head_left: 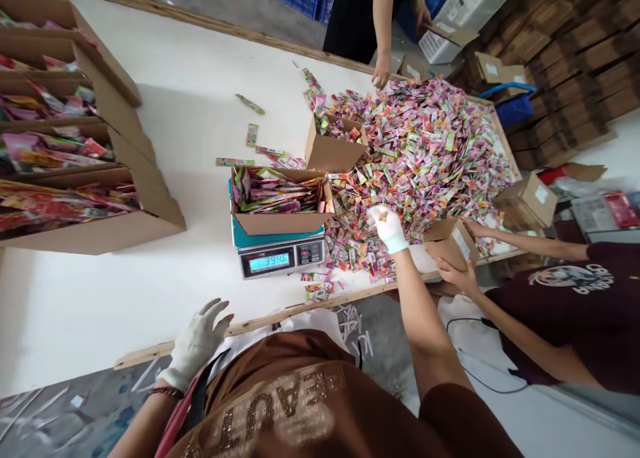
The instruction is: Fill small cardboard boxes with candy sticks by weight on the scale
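Observation:
My left hand [197,341], in a white glove, is held over the table's near edge with its fingers apart and nothing in them. My right hand [389,228], also gloved, is above the near side of a heap of small colourful packets [425,138]. Its fingers are curled, and what they hold, if anything, is too small to make out. Between my hands, farther back, a cardboard box [283,225] full of packets sits on a digital scale [280,261]. The lit display seems to read 394.6.
Open boxes filled with packets [150,205] line the table's left end. Another part-filled box [333,153] stands behind the scale. A co-worker at right holds a small box [450,241]; another person's hand [381,70] reaches the heap from the far side. Loose packets [251,135] lie nearby.

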The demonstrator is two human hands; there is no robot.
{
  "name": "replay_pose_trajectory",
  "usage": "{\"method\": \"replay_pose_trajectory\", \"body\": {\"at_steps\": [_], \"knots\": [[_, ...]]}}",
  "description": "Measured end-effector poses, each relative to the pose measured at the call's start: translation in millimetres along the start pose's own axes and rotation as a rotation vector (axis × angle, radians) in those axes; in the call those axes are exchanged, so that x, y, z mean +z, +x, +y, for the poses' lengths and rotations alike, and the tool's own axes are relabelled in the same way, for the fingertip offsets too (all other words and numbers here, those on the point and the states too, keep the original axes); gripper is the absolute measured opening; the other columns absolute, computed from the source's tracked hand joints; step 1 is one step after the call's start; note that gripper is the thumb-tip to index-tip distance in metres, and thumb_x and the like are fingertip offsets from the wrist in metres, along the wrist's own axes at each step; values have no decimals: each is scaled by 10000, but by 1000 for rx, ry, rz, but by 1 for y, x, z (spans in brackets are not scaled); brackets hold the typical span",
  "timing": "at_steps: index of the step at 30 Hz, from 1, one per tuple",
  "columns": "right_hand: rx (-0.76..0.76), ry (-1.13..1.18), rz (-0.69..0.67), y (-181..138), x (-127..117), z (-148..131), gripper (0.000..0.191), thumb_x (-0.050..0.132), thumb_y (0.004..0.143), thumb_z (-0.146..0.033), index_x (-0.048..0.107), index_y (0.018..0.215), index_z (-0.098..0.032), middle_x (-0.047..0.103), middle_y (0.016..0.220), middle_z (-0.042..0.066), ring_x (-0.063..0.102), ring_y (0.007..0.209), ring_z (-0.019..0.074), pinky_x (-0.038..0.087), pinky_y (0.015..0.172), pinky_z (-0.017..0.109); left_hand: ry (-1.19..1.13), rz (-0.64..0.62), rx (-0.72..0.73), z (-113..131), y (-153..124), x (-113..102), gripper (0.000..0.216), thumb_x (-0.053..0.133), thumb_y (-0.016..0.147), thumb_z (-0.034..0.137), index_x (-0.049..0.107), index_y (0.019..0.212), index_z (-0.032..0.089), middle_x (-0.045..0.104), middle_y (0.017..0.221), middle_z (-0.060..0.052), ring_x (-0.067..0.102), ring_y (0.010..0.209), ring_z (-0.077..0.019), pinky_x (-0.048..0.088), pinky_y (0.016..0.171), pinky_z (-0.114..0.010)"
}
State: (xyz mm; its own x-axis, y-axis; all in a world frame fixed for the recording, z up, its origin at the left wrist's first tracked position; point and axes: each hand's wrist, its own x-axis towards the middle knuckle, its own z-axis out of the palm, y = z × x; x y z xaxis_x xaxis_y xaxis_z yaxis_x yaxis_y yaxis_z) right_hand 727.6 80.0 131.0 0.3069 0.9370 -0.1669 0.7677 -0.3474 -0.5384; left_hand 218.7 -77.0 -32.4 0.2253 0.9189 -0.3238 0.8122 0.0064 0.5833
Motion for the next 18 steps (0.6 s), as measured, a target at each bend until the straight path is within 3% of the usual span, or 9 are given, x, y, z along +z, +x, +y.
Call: {"method": "replay_pose_trajectory", "body": {"at_steps": [3, 7, 10, 12, 13, 15, 18], "knots": [[-220, 109, 61, -5, -19, -63, 383, 445, 1029, -500, 658, 910, -205, 667, 778, 17, 605, 693, 149, 498, 704, 270, -15, 27, 65, 11, 10, 0, 553, 477, 932, 562, 691, 1250, 163, 647, 1392, -157, 650, 1254, -316, 545, 1092, -471], [-628, 96, 28, -12, -14, -168, 225, 608, 970, -400, 688, 1053, -206, 717, 984, 44, 660, 925, 199, 519, 876, 340, -17, 75, 90, 21, 18, -2, 546, 425, 956, 565, 712, 1182, 159, 660, 1369, -166, 664, 1223, -307, 555, 1078, -471], [-773, -43, -98, -11, -9, -204, 544, 785, 840, -368, 616, 1338, -228, 667, 1276, 87, 627, 1173, 286, 506, 1042, 466, -15, 107, 75, 22, 15, -5, 522, 417, 954, 560, 719, 1122, 169, 655, 1373, -171, 657, 1237, -312, 560, 1069, -480], [-776, -7, -94, -6, -7, -193, 692, 809, 826, -366, 539, 1451, -244, 605, 1403, 94, 574, 1296, 299, 465, 1136, 484, -24, 111, 27, 20, 10, -9, 511, 449, 939, 551, 709, 1165, 172, 645, 1393, -168, 656, 1239, -323, 564, 1059, -495], [-722, 30, -70, -3, -6, -178, 665, 769, 869, -370, 518, 1472, -243, 589, 1432, 94, 562, 1325, 282, 459, 1153, 457, -38, 110, 3, 20, 6, -13, 513, 467, 932, 549, 701, 1191, 173, 643, 1397, -166, 661, 1231, -324, 564, 1057, -500], [-459, -21, -72, 3, 2, -139, 487, 587, 1003, -375, 518, 1464, -236, 595, 1437, 92, 578, 1315, 225, 481, 1127, 374, -86, 124, -22, 20, -1, -24, 509, 492, 929, 549, 686, 1219, 178, 645, 1396, -155, 669, 1219, -315, 556, 1073, -492], [-18, -309, -218, 0, 31, -78, 385, 420, 1075, -344, 598, 1369, -170, 673, 1311, 129, 649, 1183, 214, 533, 1014, 329, -140, 211, 6, 27, -2, -50, 453, 514, 950, 532, 676, 1190, 183, 666, 1357, -131, 673, 1217, -280, 544, 1100, -447]]}}
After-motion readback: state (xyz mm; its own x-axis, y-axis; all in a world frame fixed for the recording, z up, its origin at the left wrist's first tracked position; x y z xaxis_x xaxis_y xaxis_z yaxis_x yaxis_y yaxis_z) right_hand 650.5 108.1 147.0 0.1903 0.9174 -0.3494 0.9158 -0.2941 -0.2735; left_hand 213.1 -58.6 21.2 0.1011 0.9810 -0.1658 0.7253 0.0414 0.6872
